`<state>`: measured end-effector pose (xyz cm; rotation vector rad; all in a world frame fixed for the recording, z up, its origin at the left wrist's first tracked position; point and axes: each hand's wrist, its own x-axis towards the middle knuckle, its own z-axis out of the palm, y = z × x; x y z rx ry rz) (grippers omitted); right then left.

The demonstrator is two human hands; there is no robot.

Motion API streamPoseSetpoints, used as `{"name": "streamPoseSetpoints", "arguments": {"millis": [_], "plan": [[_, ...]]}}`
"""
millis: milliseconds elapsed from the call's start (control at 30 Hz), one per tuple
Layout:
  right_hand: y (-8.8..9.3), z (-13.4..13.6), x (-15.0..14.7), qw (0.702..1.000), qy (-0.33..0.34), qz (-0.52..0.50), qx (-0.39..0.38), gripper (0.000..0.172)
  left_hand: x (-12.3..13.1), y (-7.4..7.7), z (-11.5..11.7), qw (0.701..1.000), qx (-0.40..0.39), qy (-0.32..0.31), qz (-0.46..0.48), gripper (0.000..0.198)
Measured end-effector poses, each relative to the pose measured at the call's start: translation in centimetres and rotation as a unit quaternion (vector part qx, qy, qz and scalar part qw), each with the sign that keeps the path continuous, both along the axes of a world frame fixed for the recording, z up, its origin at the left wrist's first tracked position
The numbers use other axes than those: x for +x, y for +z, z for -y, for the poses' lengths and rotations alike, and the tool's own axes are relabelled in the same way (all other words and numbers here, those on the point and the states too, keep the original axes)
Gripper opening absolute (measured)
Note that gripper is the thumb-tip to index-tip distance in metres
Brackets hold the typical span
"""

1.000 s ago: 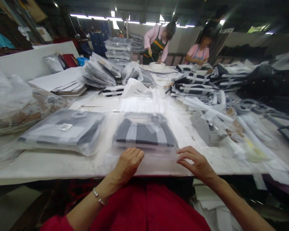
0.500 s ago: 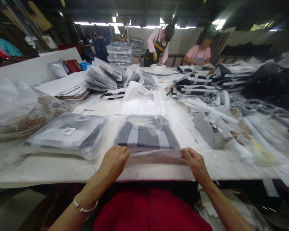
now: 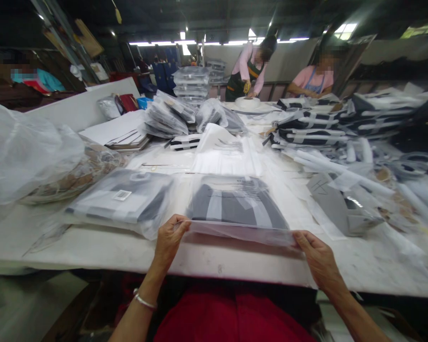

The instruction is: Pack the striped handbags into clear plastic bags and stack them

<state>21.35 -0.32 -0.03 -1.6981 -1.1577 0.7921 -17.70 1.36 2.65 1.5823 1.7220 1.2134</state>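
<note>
A clear plastic bag (image 3: 240, 232) with printed lines on it lies before me, and inside it is a dark folded item (image 3: 237, 204) with pale bands. My left hand (image 3: 171, 237) pinches the left corner of the bag's near edge. The right corner of that edge is between the thumb and fingers of my right hand (image 3: 316, 254). The edge is stretched between both hands, slightly raised from the table (image 3: 207, 266). To the left sits another bagged item (image 3: 119, 202) with a white barcode label.
White plastic sheets (image 3: 226, 156) lie just beyond the bag. A grey cardboard piece (image 3: 337, 204) stands on the right among plastic scraps. Bagged stacks (image 3: 190, 80) and dark bundles (image 3: 312, 135) are farther back. A bulky clear bag (image 3: 28, 152) is at left. Two co-workers stand across the table.
My left hand has turned from lying over the bag's near edge to pinching its corner. The near edge now looks more stretched and raised. The whole view has shifted.
</note>
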Motion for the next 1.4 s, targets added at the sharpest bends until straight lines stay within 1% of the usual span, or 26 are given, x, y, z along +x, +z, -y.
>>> {"name": "streamPoseSetpoints", "arguments": {"millis": [67, 167, 233, 300, 400, 533, 667, 733, 800, 867, 967, 1033, 1100, 1167, 1233, 1333, 1367, 1400], "plan": [[0.0, 0.1, 0.2, 1.000, -0.010, 0.014, -0.002, 0.045, 0.0, -0.3, -0.2, 1.000, -0.002, 0.001, 0.012, 0.027], [-0.4, 0.2, 0.6, 0.999, -0.015, 0.027, 0.007, 0.043, -0.4, -0.7, -0.2, 1.000, 0.000, -0.028, 0.006, 0.028], [-0.7, 0.2, 0.8, 0.999, -0.010, 0.033, 0.013, 0.043, -0.6, -1.0, -0.1, 0.999, 0.023, -0.042, 0.000, 0.029], [-1.0, 0.1, 0.9, 0.999, -0.002, 0.046, 0.015, 0.043, -0.6, -1.3, 0.0, 0.997, 0.064, -0.044, -0.003, 0.033], [-1.1, 0.0, 0.8, 0.997, 0.009, 0.076, 0.025, 0.045, 0.0, -1.7, -0.2, 0.995, 0.097, -0.024, -0.012, 0.041], [-0.3, 0.1, 0.2, 0.992, 0.006, 0.116, 0.054, 0.048, 1.2, -1.7, -0.7, 0.996, 0.085, 0.020, -0.020, 0.043], [0.9, 0.2, -0.8, 0.988, -0.023, 0.134, 0.070, 0.049, 2.0, -1.1, -1.9, 0.996, 0.037, 0.082, -0.010, 0.045], [1.2, 0.0, -1.3, 0.987, -0.043, 0.138, 0.066, 0.049, 2.0, -0.8, -2.6, 0.995, -0.005, 0.097, -0.019, 0.048], [1.2, -0.4, -1.5, 0.988, -0.048, 0.143, 0.039, 0.050, 1.7, -0.7, -3.4, 0.994, -0.054, 0.080, -0.057, 0.050], [1.1, -1.0, -1.5, 0.989, -0.030, 0.145, -0.004, 0.052, 1.3, -0.8, -3.8, 0.989, -0.093, 0.061, -0.099, 0.052], [0.8, -1.7, -1.4, 0.987, 0.005, 0.154, -0.051, 0.054, 1.2, -0.8, -3.7, 0.977, -0.120, 0.064, -0.166, 0.050], [0.7, -2.0, -1.3, 0.983, 0.017, 0.177, -0.055, 0.053, 1.5, -0.7, -3.4, 0.954, -0.138, 0.072, -0.254, 0.048], [0.7, -2.3, -1.2, 0.978, 0.028, 0.199, -0.052, 0.052, 1.8, -0.3, -3.2, 0.921, -0.140, 0.083, -0.355, 0.046], [0.6, -2.5, -1.1, 0.976, 0.037, 0.210, -0.048, 0.051, 2.0, 0.3, -3.1, 0.894, -0.099, 0.095, -0.427, 0.039], [0.5, -2.6, -0.9, 0.974, 0.043, 0.216, -0.046, 0.050, 2.1, 1.2, -3.0, 0.881, -0.018, 0.101, -0.461, 0.029], [0.4, -2.7, -0.8, 0.975, 0.048, 0.217, -0.029, 0.050, 3.2, 2.6, -1.9, 0.882, 0.136, 0.105, -0.438, 0.017], [0.3, -2.8, -0.7, 0.975, 0.051, 0.213, -0.024, 0.050, 3.9, 2.9, -1.2, 0.884, 0.187, 0.094, -0.417, 0.013], [0.3, -2.8, -0.7, 0.977, 0.055, 0.205, -0.021, 0.050, 4.8, 3.0, -0.4, 0.886, 0.234, 0.070, -0.395, 0.010]]}}
